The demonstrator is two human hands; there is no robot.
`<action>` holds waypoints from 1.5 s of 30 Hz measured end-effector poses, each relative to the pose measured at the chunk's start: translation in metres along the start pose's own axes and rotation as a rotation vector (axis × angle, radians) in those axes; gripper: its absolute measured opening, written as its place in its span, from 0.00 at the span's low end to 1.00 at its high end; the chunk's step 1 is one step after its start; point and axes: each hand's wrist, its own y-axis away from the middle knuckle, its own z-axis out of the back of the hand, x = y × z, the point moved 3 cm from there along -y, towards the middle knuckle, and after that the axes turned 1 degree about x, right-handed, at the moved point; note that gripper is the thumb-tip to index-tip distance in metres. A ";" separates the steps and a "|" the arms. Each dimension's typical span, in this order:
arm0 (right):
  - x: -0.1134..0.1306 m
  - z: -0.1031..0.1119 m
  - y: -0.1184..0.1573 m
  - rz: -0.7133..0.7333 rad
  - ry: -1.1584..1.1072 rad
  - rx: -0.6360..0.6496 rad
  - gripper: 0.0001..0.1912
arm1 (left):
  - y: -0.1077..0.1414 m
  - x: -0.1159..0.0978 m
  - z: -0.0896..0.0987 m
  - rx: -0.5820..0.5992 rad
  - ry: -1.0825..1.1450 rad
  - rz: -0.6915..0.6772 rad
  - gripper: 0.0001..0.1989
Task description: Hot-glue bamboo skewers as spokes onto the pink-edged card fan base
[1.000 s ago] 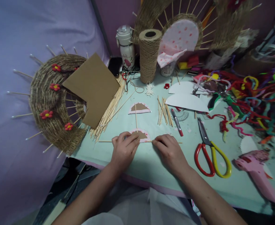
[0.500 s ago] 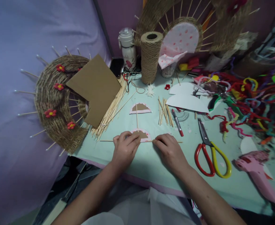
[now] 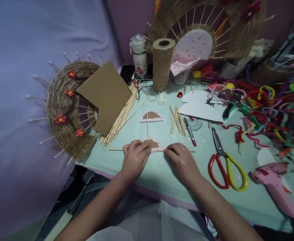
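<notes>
A small half-circle cardboard piece [image 3: 152, 143] with a pink-and-white fabric edge lies flat on the table. The fingers of my left hand [image 3: 134, 160] press on its left part, closed together. Thin wooden sticks stick out on either side: a left stick [image 3: 115, 150] passes under my left hand, and a right stick [image 3: 191, 151] shows beyond my right fingers. My right hand [image 3: 181, 161] pinches that right stick at the piece's right corner. An upright stick [image 3: 148, 127] runs from the piece to a second half-circle [image 3: 152, 116] lying farther back.
Scissors [image 3: 220, 154], a pink glue gun [image 3: 274, 187], a marker [image 3: 190, 132] and loose short sticks [image 3: 177, 119] lie to the right. At left are a woven twine fan [image 3: 59, 100], cardboard [image 3: 109, 97] and a stick bundle [image 3: 119, 124]. A twine spool [image 3: 163, 65] stands behind.
The view has shifted slightly, so background things sit a little farther right and lower. Both hands keep their hold on the half-circle piece and stick.
</notes>
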 end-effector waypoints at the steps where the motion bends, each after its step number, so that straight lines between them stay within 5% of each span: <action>1: 0.000 0.000 0.000 -0.001 0.003 -0.001 0.16 | 0.000 0.000 0.000 0.000 0.003 -0.003 0.06; 14: 0.000 0.008 0.005 0.006 0.019 -0.052 0.11 | 0.003 -0.003 0.002 -0.056 -0.006 -0.025 0.08; 21: -0.009 0.008 0.011 0.014 0.046 -0.015 0.13 | 0.014 0.010 0.022 -0.185 0.031 -0.015 0.08; 30: -0.011 0.014 0.002 0.215 0.204 0.175 0.16 | 0.028 0.067 0.041 -0.025 -0.018 -0.032 0.11; 35: -0.012 0.018 -0.001 0.296 0.219 0.200 0.16 | 0.025 0.072 0.040 0.080 0.017 -0.175 0.10; 45: -0.015 0.025 -0.003 0.310 0.088 0.212 0.19 | 0.029 0.078 0.033 0.130 0.053 -0.186 0.13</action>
